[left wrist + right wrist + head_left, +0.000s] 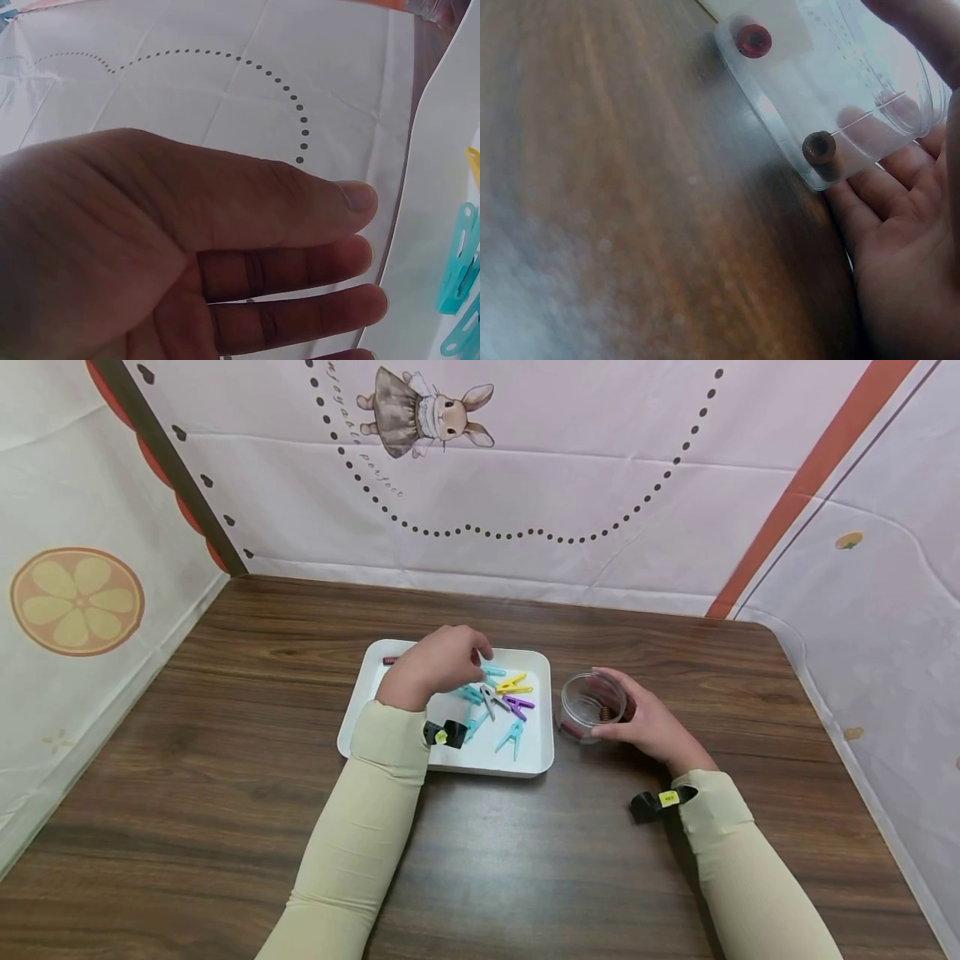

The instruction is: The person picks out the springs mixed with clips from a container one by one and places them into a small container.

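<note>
My left hand (pixel 442 662) is over the white tray (pixel 457 763), its fingers fairly straight with nothing between them in the left wrist view. Below and beside it lie several small plastic clothespins, among them a yellow clothespin (pixel 513 685), a purple clothespin (pixel 517 704), a grey clothespin (pixel 491 700) and a light blue clothespin (pixel 511 738). A dark red ribbed coil (pixel 391 660) sits at the tray's far left. My right hand (pixel 651 723) grips a clear round jar (pixel 576 708) from its right side. Inside it are a brown coil (pixel 819 148) and a red coil (pixel 754 40).
The tray and jar stand close together on a dark wood table (pixel 510 868). A printed cloth (pixel 570 485) hangs behind the table, with more cloth along both sides. Each wrist wears a black camera strap.
</note>
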`<state>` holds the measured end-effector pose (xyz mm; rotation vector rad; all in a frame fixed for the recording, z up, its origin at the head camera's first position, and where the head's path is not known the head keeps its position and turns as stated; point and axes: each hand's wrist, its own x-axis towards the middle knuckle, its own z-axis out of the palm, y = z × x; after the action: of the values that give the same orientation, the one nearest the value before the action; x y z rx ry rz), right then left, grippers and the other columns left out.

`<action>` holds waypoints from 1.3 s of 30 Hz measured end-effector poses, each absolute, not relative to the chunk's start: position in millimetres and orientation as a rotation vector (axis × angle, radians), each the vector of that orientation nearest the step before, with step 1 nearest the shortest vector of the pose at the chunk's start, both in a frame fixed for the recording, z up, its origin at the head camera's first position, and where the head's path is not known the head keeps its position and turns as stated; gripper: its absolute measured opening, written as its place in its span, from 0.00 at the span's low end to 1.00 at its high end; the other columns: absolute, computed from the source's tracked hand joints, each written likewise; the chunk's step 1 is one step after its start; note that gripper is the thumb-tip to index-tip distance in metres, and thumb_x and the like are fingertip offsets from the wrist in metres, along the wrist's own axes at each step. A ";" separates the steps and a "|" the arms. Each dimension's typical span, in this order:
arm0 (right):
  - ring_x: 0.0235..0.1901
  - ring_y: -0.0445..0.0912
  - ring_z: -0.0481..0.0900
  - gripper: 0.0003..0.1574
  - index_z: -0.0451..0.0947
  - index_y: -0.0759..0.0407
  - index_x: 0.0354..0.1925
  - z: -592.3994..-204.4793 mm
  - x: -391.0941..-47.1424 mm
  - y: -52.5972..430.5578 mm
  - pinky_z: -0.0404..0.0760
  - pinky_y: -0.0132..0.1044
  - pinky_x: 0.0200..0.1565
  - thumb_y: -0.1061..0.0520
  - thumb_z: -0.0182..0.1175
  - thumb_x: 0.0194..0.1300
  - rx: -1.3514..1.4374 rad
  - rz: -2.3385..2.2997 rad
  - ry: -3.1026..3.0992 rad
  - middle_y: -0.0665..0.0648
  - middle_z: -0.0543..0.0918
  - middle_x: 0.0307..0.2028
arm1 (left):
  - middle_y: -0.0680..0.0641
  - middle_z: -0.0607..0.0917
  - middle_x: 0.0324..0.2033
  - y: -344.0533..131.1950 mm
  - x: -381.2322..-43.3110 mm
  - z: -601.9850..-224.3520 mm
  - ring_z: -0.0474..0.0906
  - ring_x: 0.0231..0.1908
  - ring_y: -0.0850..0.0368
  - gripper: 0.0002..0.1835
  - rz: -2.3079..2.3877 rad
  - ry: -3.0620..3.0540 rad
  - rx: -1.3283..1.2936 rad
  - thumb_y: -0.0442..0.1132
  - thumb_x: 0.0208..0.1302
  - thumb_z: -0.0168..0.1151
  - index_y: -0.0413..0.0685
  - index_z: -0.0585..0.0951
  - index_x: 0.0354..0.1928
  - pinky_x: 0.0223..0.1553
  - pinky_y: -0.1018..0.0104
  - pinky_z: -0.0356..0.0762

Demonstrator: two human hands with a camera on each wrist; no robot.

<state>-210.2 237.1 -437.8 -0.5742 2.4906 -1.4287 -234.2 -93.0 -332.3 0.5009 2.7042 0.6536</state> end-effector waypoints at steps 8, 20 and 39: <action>0.67 0.52 0.66 0.55 0.56 0.45 0.72 -438.8 -210.6 237.1 0.64 0.16 0.56 0.55 0.74 0.52 -0.575 -1.430 2.493 0.56 0.68 0.69 | 0.47 0.83 0.48 -96.4 -236.4 -334.3 0.77 0.41 0.54 0.18 0.655 2.703 0.455 0.37 0.62 0.62 0.46 0.81 0.55 0.43 0.60 0.76; 0.66 0.51 0.67 0.55 0.56 0.46 0.72 -437.1 -210.4 237.0 0.65 0.18 0.57 0.55 0.74 0.52 -0.576 -1.425 2.498 0.56 0.68 0.68 | 0.45 0.81 0.55 -100.8 -239.0 -335.5 0.77 0.50 0.51 0.20 0.677 2.703 0.393 0.38 0.62 0.62 0.45 0.79 0.57 0.52 0.54 0.76; 0.68 0.53 0.65 0.55 0.56 0.48 0.72 -437.7 -211.5 237.5 0.63 0.15 0.58 0.56 0.74 0.52 -0.597 -1.446 2.478 0.57 0.67 0.69 | 0.44 0.79 0.58 -107.5 -241.9 -337.4 0.75 0.47 0.51 0.20 0.657 2.749 0.310 0.37 0.62 0.58 0.43 0.79 0.57 0.50 0.55 0.76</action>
<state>-211.5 237.5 -437.7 -0.5974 2.4779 -1.4458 -241.9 -107.5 -337.4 0.3099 2.7492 0.6574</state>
